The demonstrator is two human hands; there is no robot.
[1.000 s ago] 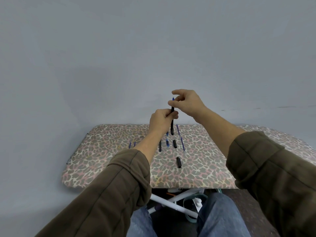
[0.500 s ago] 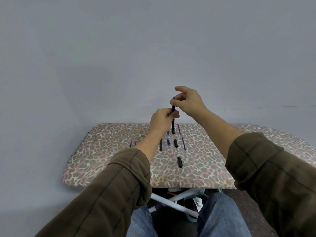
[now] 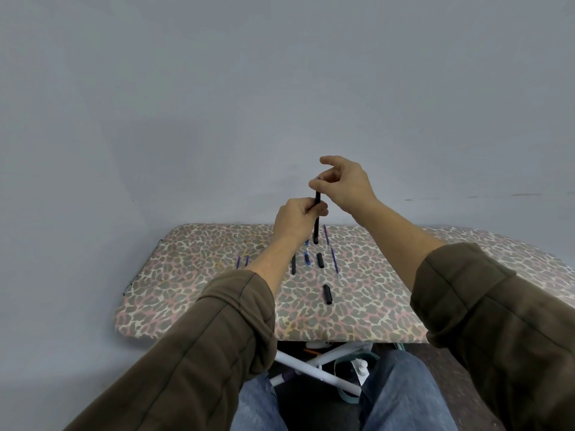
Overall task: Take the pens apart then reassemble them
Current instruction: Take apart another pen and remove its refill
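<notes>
My left hand grips a black pen barrel upright above the board. My right hand pinches the blue tip at the barrel's top end between thumb and fingers. On the leopard-print board lie loose pen parts: a black piece nearest me, a shorter black piece, a thin black part, a small blue part and a thin blue refill. Two short blue bits show left of my left forearm.
The board stands against a plain grey wall. White folding legs and some clutter show under its near edge, between my knees in blue jeans.
My right hand's index finger has lifted and straightened while the other fingers stay pinched at the top of the barrel. My left hand holds the barrel as before.
</notes>
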